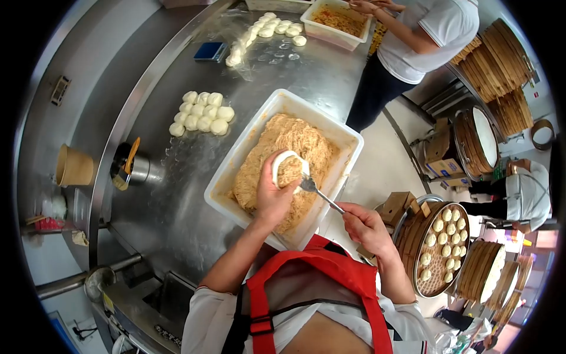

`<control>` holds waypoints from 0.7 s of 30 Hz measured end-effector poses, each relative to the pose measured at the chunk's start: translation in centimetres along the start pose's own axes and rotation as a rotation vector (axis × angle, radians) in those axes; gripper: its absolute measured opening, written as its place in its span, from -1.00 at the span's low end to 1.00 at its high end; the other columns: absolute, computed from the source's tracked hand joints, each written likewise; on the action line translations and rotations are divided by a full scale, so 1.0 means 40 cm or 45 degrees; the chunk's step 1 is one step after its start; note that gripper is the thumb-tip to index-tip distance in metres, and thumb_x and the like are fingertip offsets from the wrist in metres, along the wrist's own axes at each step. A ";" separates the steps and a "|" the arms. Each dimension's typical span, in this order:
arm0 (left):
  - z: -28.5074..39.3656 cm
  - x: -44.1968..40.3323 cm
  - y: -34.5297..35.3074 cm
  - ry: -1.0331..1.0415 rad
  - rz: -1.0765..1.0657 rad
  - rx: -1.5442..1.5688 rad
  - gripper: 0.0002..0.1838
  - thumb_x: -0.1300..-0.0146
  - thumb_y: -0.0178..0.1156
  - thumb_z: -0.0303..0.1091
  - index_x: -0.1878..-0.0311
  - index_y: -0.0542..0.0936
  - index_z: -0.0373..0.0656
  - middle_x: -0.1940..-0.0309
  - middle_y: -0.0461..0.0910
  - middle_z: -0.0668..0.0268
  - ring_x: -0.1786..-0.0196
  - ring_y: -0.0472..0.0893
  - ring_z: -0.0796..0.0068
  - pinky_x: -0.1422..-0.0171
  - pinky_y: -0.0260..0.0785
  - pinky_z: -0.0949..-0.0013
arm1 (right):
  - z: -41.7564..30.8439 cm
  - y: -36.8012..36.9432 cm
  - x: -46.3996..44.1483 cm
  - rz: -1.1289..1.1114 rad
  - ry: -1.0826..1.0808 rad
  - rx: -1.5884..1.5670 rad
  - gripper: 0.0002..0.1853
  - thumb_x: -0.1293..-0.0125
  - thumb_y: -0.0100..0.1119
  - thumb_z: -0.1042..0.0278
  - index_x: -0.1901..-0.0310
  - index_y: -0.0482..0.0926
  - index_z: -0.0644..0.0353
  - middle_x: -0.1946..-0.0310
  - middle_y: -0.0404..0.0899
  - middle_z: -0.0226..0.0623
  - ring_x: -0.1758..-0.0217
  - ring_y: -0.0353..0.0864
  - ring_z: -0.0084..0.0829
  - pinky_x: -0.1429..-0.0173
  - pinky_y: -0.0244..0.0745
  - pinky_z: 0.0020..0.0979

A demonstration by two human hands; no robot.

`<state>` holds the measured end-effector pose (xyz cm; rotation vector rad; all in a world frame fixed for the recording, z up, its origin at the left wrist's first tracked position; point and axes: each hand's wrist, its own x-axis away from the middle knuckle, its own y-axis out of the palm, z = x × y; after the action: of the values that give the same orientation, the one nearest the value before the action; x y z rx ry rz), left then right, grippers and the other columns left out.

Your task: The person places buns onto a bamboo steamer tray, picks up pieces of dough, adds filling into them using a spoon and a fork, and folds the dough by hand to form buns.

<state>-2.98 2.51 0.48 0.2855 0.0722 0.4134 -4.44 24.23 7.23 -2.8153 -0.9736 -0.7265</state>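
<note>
Cupped in my left hand [274,192] is a round dough wrapper [276,168] with a mound of minced filling [289,170] on it. My right hand [367,227] grips the handle of a metal spoon [312,186], whose head touches the wrapper's right edge. Both hands are over a white plastic tub [215,187] holding a large mass of pale orange-brown filling [295,133]. The left palm and the wrapper's underside are hidden.
Left of the tub, dough pieces [203,112] lie in rows on the steel table [247,79]. Beyond are a scale [210,51] and another filling tub [336,36], with a co-worker [415,44] beside it. A bamboo steamer [437,277] with buns stands at my right.
</note>
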 end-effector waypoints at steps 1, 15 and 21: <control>-0.005 -0.002 -0.006 0.017 0.049 -0.025 -0.33 -0.09 0.17 -0.76 -0.30 0.27 -0.19 -0.12 0.45 0.25 -0.17 0.48 0.45 -0.27 0.38 0.38 | -0.003 -0.007 0.005 0.023 0.029 0.071 -0.67 -0.46 -0.07 0.43 -0.19 0.48 0.28 0.61 0.19 -0.61 0.59 0.12 -0.74 0.53 0.08 -0.63; -0.057 -0.022 -0.161 -0.464 -0.014 0.345 -0.55 -0.39 0.05 -0.42 -0.30 0.29 -0.33 -0.19 0.42 0.04 -0.21 0.46 0.20 -0.32 0.33 0.16 | 0.154 -0.001 -0.128 0.619 -0.437 1.568 -0.78 -0.05 0.07 0.47 0.21 0.55 0.18 0.46 0.58 -0.14 0.34 0.64 -0.17 0.38 0.47 -0.16; -0.058 -0.020 -0.126 -0.433 -0.113 0.205 -0.49 -0.39 0.03 -0.46 -0.37 0.20 -0.29 -0.21 0.37 0.05 -0.23 0.44 0.17 -0.33 0.33 0.18 | 0.235 -0.009 -0.147 0.769 -0.677 1.687 -0.65 -0.14 0.05 0.41 0.00 0.53 0.23 0.53 0.51 -0.22 0.54 0.57 -0.27 0.52 0.42 -0.26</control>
<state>-2.08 -1.63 -3.20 0.5062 -0.2155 0.2663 -4.85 23.27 -3.80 -1.8267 -0.2990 0.5912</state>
